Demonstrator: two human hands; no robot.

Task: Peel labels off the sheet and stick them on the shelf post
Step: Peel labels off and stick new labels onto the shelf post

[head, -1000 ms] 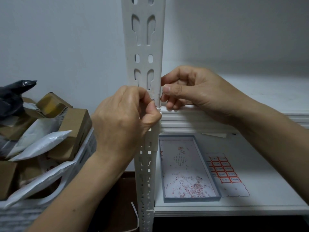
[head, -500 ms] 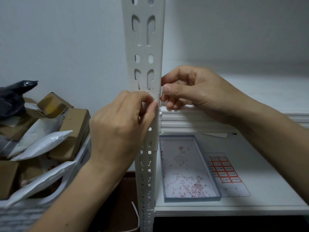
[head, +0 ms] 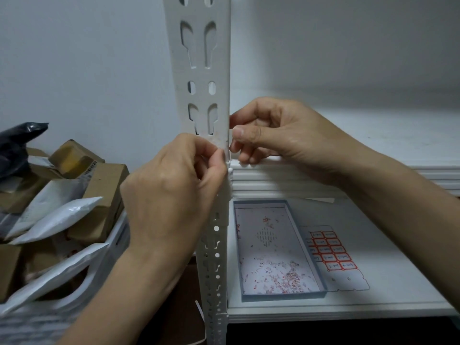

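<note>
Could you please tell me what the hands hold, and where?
The right hand pinches the edge of the shelf post; the left hand pinches there too, contents hidden.

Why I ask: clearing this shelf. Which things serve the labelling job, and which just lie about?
Job: shelf post, label sheet, left hand, right hand, probably the scrap tray.
Lying about: cardboard boxes, white mailers, black bag.

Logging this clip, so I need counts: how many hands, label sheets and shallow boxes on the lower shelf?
Hands: 2 (left hand, right hand)
Label sheet: 1
Shallow box: 1
Total: 4
</note>
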